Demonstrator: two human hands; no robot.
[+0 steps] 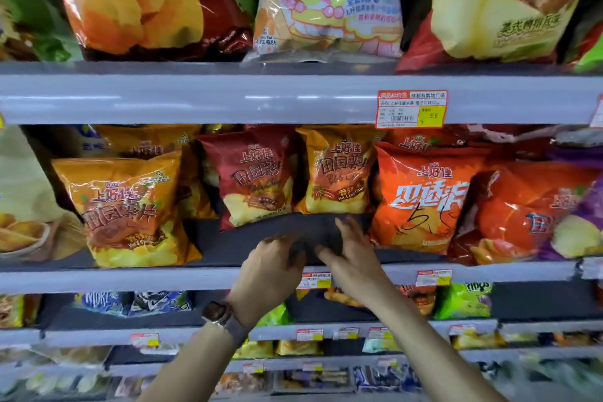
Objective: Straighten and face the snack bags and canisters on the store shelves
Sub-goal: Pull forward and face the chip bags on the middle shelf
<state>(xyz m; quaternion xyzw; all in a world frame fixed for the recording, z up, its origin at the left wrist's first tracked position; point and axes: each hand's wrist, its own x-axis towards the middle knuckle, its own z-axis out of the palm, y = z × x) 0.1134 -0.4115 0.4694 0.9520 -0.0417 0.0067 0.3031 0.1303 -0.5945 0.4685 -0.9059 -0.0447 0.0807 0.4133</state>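
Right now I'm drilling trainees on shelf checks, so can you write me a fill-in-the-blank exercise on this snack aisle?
1. The watch sits on the ___ wrist.
2. The big top-shelf bag reads ___ Flavor.
3. The price tag on the upper rail shows ___.
4. The bag just above the left hand is dark ___.
Missing words: left; Tomato; 5.5; red.

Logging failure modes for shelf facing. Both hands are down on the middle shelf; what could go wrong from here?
1. The left hand and right hand are on the dark shelf liner; if it shifts, the dark red bag standing just behind them could tip.
2. The orange bag at front left is tilted, close to the shelf lip; a nudge might send it off.
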